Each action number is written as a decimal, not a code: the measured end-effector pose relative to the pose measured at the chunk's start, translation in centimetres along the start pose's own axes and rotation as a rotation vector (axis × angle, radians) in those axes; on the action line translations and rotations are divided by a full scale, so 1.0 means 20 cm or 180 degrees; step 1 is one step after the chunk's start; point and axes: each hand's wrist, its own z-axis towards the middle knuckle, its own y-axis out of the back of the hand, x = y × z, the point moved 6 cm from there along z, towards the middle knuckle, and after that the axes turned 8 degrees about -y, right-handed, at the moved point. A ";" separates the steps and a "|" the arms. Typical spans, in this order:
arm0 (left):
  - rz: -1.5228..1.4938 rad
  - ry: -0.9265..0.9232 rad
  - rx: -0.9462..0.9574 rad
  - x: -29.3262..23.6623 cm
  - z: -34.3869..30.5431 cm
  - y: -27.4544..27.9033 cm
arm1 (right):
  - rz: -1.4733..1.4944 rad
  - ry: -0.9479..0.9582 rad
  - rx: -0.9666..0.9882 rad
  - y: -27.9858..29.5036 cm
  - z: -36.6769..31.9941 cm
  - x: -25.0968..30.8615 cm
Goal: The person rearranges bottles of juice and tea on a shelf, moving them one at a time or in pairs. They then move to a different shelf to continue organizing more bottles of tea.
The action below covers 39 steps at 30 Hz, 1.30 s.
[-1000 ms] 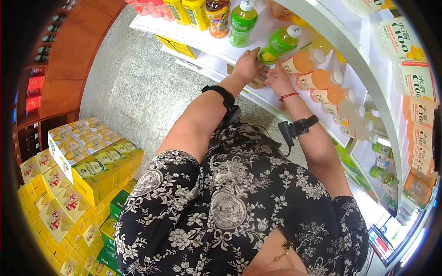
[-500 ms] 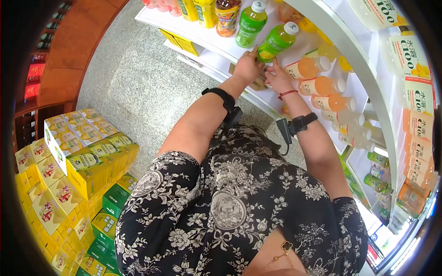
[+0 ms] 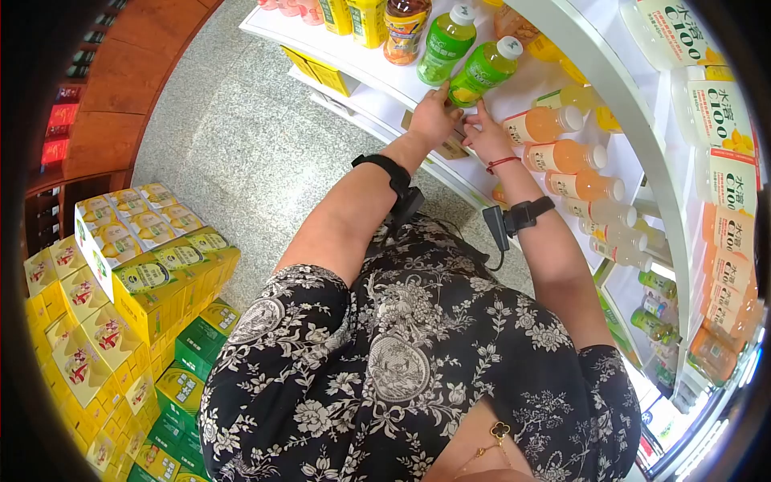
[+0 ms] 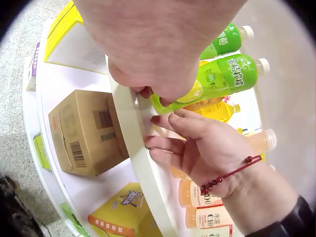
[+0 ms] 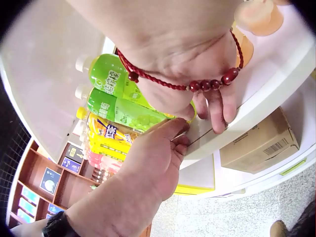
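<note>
A green-labelled drink bottle with a lemon picture [image 3: 484,72] stands at the front of the white shelf, partly hidden by the hands. My left hand [image 3: 434,118] holds it low, with index finger along one side and thumb by the base. Close beside the base is my right hand [image 3: 487,138], its index finger touching the bottle. In the left wrist view the other right fingers [image 4: 165,144] rest loosely along the shelf edge. A second green-labelled bottle [image 3: 446,46] stands next to the first, showing grapes in the right wrist view.
Orange drink bottles [image 3: 552,122] line the shelf at right, and a brown iced-tea bottle [image 3: 405,30] stands left of the green ones. A cardboard box [image 4: 89,132] sits on the shelf below. Yellow cartons [image 3: 161,277] are stacked on the floor at left.
The lemon bottle has shifted left toward the other green bottle, and the gap between them has narrowed. Both hands have stayed at its base. The head view has shifted slightly.
</note>
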 end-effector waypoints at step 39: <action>-0.0413 -0.0203 0.0426 0.01 -0.09 0.07 | 0.0141 0.0101 -0.0387 -0.01 -0.17 -0.12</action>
